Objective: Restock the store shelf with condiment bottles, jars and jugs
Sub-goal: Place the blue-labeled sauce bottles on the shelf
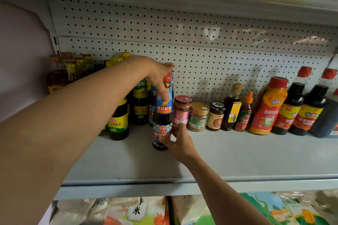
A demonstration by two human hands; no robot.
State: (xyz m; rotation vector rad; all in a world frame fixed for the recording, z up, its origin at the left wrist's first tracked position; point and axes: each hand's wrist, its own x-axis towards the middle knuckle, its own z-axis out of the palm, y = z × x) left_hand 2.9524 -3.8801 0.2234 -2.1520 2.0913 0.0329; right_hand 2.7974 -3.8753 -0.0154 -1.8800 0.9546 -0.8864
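**Two hands on one oyster sauce bottle at the shelf front**

Head view: a grey metal shelf [237,155] with a white pegboard back [201,29] fills the frame. At centre stands a dark glass oyster sauce bottle [162,120] with a red cap and a blue and checked label, upright on the shelf ahead of the row behind it. The left hand [155,75] comes in from the lower left and curls over its neck from above, fingers pinching just under the cap. The right hand [176,139] reaches up from the lower right, its fingers wrapped round the bottle's lower label.

Right of the bottle, three squat jars [199,116] sit side by side: one red-lidded, one gold-lidded, one black-lidded. Next come a slim dark bottle with a cork-coloured cap [232,106], a small orange-nozzled squeeze bottle [245,113] and a fat orange plastic bottle [266,106] with a red cap. At the right edge stand at least three dark soy bottles [294,104] with red caps.

Left of centre, several yellow-capped dark bottles [118,120] are grouped; amber oil bottles [71,71] crowd the upper left corner. Below the shelf edge lie printed bags [137,212].
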